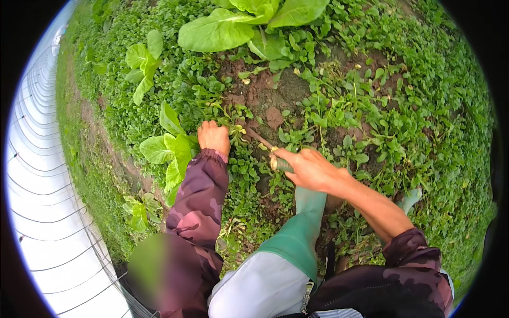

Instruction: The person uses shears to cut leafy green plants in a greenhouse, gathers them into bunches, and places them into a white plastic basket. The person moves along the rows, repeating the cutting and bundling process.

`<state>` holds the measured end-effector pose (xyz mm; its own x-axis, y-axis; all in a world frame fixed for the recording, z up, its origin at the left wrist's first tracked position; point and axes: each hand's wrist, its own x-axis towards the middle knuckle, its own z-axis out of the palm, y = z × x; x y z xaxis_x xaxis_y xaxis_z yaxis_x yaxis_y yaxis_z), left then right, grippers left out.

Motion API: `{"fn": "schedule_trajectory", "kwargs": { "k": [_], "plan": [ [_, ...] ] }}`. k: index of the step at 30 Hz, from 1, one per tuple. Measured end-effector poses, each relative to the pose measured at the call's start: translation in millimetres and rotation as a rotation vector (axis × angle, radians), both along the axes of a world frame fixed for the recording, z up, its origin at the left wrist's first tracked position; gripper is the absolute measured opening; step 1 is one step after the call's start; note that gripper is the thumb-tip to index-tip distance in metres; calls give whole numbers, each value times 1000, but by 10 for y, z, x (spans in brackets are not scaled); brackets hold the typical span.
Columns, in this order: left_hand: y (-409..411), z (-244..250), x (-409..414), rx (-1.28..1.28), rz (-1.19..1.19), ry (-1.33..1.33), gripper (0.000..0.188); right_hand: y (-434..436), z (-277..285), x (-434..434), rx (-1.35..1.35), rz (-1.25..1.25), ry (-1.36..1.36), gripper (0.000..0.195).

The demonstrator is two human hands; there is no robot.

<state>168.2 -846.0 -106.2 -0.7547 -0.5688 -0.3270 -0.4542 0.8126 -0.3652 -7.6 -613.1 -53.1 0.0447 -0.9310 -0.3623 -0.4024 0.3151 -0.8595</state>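
My left hand [214,137] is curled into a fist among the low leafy weeds [248,169], knuckles up; some stems come out beside it, and its fingertips are hidden. Just left of it stands a young leafy vegetable plant [179,153] with broad light-green leaves. My right hand [312,169] grips a hand tool by its green-wrapped handle [283,164], the index finger stretched along it. The tool's narrow brown shaft [258,137] slants up and left to the soil near my left hand. Its working end cannot be made out among the plants.
A large leafy vegetable plant [226,30] grows at the top, with smaller ones [145,65] to the left. Bare soil [274,95] shows ahead of my right hand. My green rubber boot [296,238] stands below. White ribbed plastic sheeting [43,190] runs along the left.
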Motion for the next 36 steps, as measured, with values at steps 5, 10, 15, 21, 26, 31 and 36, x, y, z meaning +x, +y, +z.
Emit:
{"fn": "schedule_trajectory", "kwargs": {
  "k": [5,10,15,21,26,31,36],
  "plan": [
    [69,-86,-49,85,-28,46,18,-44,56,46,57,-55,23,49],
    [-62,174,-7,212,111,38,29,-10,90,120,-22,-25,35,48],
    [-414,337,388,671,411,357,28,189,696,-316,98,-9,69,46],
    [-847,639,456,870,719,433,35,-107,819,-611,-69,-284,142,39],
    [-1254,711,314,728,919,1083,35,-1085,535,-744,-135,-179,98,32],
    [-1326,986,-298,1058,1040,1678,21,-1485,395,-697,-145,48,58,28],
    [-1286,921,-598,1299,974,1409,23,-1216,627,-648,-42,202,138,32]
  ]
}}
